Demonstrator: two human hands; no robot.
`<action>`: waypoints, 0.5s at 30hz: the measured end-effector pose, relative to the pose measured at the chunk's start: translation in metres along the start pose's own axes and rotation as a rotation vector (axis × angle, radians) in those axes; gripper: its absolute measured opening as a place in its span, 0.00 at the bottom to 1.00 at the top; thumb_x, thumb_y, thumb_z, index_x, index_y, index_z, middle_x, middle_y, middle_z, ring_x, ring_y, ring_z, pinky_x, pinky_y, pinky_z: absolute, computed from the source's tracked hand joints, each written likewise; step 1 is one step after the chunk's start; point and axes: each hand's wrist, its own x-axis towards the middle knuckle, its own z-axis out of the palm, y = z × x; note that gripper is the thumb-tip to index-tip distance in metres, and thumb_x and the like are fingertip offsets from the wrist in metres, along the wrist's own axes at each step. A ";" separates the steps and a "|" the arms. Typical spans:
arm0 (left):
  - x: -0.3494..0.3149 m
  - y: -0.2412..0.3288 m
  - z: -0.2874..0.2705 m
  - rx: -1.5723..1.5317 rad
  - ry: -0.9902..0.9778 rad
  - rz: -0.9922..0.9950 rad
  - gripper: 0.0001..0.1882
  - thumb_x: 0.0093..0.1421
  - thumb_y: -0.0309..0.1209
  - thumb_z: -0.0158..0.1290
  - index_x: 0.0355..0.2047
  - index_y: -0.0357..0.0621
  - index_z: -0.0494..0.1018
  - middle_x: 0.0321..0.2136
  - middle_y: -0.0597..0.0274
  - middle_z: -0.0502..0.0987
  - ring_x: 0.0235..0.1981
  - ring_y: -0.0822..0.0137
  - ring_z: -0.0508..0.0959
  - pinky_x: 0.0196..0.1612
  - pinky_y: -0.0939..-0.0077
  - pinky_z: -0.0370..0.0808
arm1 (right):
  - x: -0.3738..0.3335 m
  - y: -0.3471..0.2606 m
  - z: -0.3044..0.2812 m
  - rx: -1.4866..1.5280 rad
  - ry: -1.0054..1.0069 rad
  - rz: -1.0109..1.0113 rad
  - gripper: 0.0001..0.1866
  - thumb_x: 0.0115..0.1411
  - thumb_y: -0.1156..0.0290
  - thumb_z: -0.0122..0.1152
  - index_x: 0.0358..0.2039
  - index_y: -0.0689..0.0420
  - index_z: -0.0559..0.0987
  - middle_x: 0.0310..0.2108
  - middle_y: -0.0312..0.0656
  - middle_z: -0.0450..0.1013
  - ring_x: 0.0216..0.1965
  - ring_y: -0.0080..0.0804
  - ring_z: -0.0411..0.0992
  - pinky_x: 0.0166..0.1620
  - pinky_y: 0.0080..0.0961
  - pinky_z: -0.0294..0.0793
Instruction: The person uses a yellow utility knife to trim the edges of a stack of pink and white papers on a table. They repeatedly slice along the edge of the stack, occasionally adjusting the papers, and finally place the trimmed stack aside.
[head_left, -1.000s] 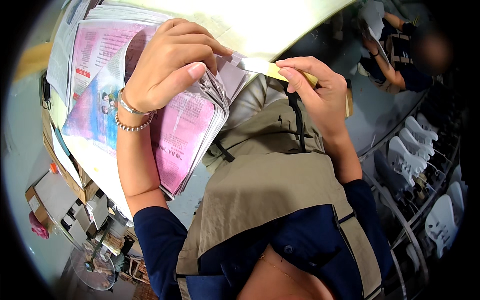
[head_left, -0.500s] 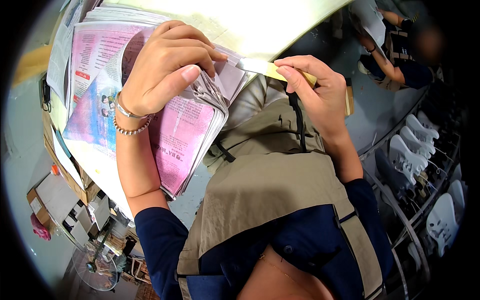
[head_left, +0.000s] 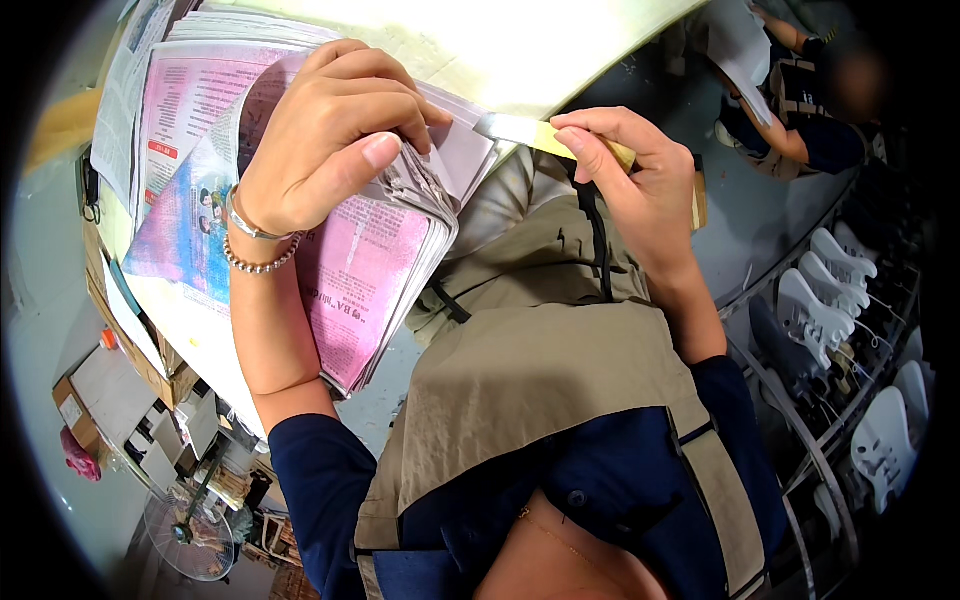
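My right hand (head_left: 630,160) pinches the yellow handle of a knife (head_left: 503,129) between thumb and fingers. Its flat metal blade points left, and the tip lies at the edge of a folded newspaper sheet (head_left: 468,155). On a thick stack of pink-printed newspapers (head_left: 365,265) rests my left hand (head_left: 335,135), fingers bent down over the folded paper and thumb stretched alongside. The fingertips press near the crease, close to the blade. Crumpled page edges bunch up below these fingers. Beside the left wrist a blue and pink page (head_left: 190,225) curls upward.
The papers lie on a pale table (head_left: 480,50) whose edge runs along the upper right. At right stands a metal rack (head_left: 800,450) with white shaped pieces (head_left: 815,310). Beyond the table a co-worker (head_left: 800,110) handles a white sheet (head_left: 738,45). A fan (head_left: 190,530) stands lower left.
The knife blade has turned slightly, so its flat side looks darker now. My left hand stays nearly where it was. The co-worker's white sheet has shifted.
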 end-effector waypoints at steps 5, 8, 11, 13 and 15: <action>-0.001 0.000 0.002 0.019 0.009 0.006 0.31 0.58 0.55 0.32 0.22 0.40 0.73 0.39 0.54 0.81 0.41 0.57 0.73 0.54 0.62 0.59 | -0.001 -0.003 -0.001 -0.003 -0.024 0.014 0.05 0.59 0.77 0.61 0.35 0.63 0.82 0.25 0.37 0.77 0.22 0.16 0.70 0.26 0.14 0.68; -0.001 -0.001 0.002 0.020 0.009 0.011 0.31 0.58 0.55 0.32 0.22 0.40 0.73 0.39 0.54 0.81 0.41 0.57 0.73 0.54 0.62 0.59 | -0.002 -0.002 0.001 0.002 -0.024 0.001 0.05 0.59 0.78 0.61 0.35 0.63 0.82 0.25 0.37 0.77 0.22 0.16 0.70 0.26 0.13 0.68; -0.001 -0.001 0.003 0.019 0.013 0.010 0.31 0.58 0.55 0.32 0.22 0.40 0.73 0.39 0.55 0.81 0.41 0.57 0.73 0.53 0.62 0.60 | -0.002 -0.002 0.000 0.002 -0.024 0.001 0.05 0.59 0.78 0.60 0.35 0.63 0.82 0.25 0.37 0.77 0.22 0.16 0.70 0.26 0.13 0.68; -0.002 -0.001 0.003 0.024 0.018 0.015 0.31 0.58 0.55 0.32 0.22 0.40 0.73 0.39 0.55 0.81 0.41 0.57 0.73 0.53 0.62 0.60 | -0.002 -0.003 0.000 0.005 -0.026 0.000 0.05 0.59 0.78 0.61 0.35 0.63 0.82 0.25 0.37 0.77 0.22 0.16 0.70 0.26 0.13 0.68; -0.002 -0.001 0.002 0.017 0.021 0.009 0.31 0.58 0.55 0.32 0.22 0.40 0.73 0.38 0.56 0.82 0.41 0.57 0.73 0.53 0.62 0.60 | -0.002 -0.001 0.000 0.002 -0.020 0.000 0.05 0.59 0.78 0.61 0.35 0.63 0.82 0.25 0.37 0.77 0.22 0.16 0.70 0.26 0.13 0.68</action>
